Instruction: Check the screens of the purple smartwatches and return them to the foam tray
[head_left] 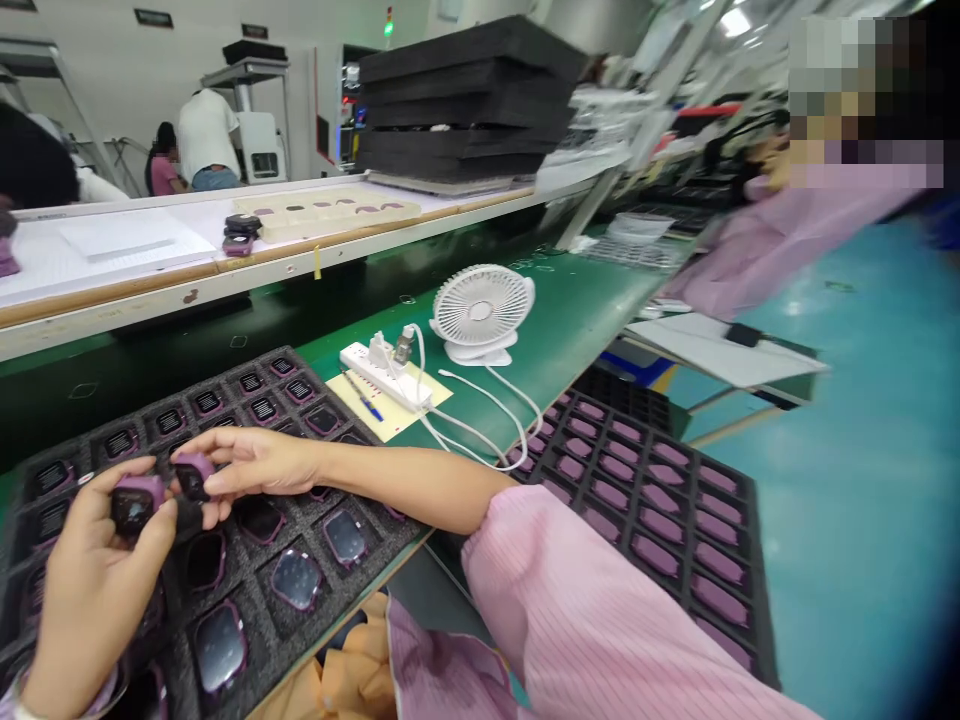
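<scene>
My left hand (pixel 101 570) is closed round a purple-framed smartwatch body (pixel 137 502), its dark glassy face turned toward me. Just to the right, my right hand (pixel 251 465) pinches a second purple watch piece (pixel 193 474) between thumb and fingers. The two pieces are close together, and a dark part between the hands is too blurred to name. Both hands hover over a black foam tray (pixel 277 635) on the green bench. Purple-rimmed watch bodies (pixel 220 645) lie in its pockets, several with dark screens and several with pale reflective ones.
A white fan (pixel 484 312) and a white power strip (pixel 386 377) with cables stand behind the tray. A pen (pixel 364 397) lies on yellow paper. Lower right, another tray (pixel 757 560) holds purple pieces. Stacked black foam trays (pixel 465 110) rest on the shelf. A co-worker's pink sleeve (pixel 780 235) is at right.
</scene>
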